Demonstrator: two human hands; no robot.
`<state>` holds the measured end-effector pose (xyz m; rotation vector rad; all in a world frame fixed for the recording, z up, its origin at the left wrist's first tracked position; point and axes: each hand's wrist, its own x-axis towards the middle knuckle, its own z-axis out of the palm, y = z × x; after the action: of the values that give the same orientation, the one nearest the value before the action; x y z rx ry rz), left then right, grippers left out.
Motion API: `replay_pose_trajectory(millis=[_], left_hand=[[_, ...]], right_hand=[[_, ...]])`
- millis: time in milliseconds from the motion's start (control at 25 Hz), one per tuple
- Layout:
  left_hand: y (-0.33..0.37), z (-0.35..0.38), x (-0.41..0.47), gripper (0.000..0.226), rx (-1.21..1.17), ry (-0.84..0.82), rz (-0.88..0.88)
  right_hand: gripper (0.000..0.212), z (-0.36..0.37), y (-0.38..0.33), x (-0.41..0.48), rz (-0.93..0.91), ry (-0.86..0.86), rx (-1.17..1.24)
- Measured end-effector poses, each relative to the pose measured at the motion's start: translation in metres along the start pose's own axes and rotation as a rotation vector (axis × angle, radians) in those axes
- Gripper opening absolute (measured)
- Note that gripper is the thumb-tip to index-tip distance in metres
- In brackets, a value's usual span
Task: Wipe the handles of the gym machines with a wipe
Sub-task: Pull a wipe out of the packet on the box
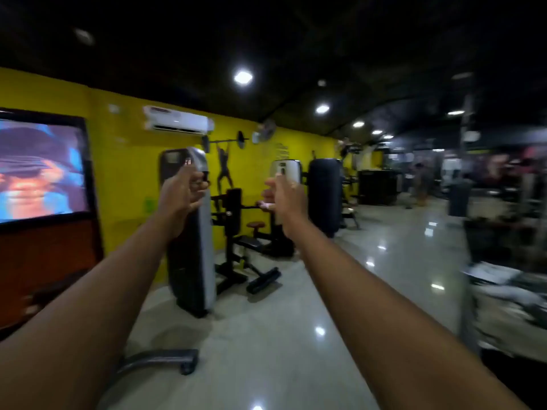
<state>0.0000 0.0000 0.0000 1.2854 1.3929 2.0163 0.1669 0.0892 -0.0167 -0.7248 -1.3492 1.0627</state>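
Note:
Both my arms reach straight out at chest height in a blurred view. My left hand (183,193) is loosely curled with its fingers apart and nothing visible in it, in front of the top of a tall grey and black weight-stack machine (192,247). My right hand (284,193) is closed around a small pale scrap, apparently the wipe (267,205), which sticks out below the fingers. Behind that hand stands a second grey-topped machine (288,170). Between the hands, farther back, is a black seated machine (233,226) with padded arms. Neither hand touches a handle.
A yellow wall (124,173) runs along the left, with a lit screen (41,167) on it. A curved machine foot (165,359) lies on the glossy floor by my left arm. A dark padded machine (325,196) stands farther back. Blurred dark equipment (503,261) crowds the right side.

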Motion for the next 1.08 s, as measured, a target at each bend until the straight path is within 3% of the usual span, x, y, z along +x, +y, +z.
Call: replay_pose_trajectory(millis=[280, 600, 840, 1080], left_hand=[[-0.077, 0.222, -0.021, 0.038, -0.135, -0.427, -0.167], [-0.135, 0.437, -0.066, 0.034, -0.22, -0.703, -0.273], [-0.187, 0.524, -0.07, 0.036, -0.219, -0.795, -0.385], [-0.259, 0.6, -0.009, 0.049, -0.177, -0.801, -0.379]], right_hand=[[0.036, -0.198, 0.042, 0.014, 0.003, 0.32, -0.223], [0.032, -0.415, 0.087, 0.042, 0.1, 0.639, -0.21], [0.028, -0.483, 0.133, 0.077, 0.184, 0.684, -0.161], [0.027, -0.519, 0.203, 0.168, 0.282, 0.656, -0.011]])
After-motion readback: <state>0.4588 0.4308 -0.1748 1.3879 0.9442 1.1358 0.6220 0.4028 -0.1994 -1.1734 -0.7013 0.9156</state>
